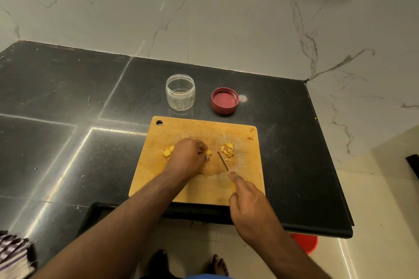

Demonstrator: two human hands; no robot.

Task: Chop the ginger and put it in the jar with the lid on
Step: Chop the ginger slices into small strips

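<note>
A wooden cutting board (240, 179) lies on the black counter. My left hand (187, 158) rests on it with fingers curled over a piece of ginger (208, 153). More uncut ginger (168, 152) lies just left of that hand. My right hand (248, 201) grips a knife (223, 161) by its yellow handle, index finger along the top, blade tip pointing up the board. A pile of chopped ginger (228, 151) sits right of the blade. Behind the board stand an empty clear jar (180, 92) and its red lid (225, 100), lying upside down.
The black counter (68, 108) ends at a marble wall behind and on the right. Its front edge runs just below the board. A striped cloth (13, 253) lies at the lower left. A red bucket (305, 242) stands on the floor under the counter edge.
</note>
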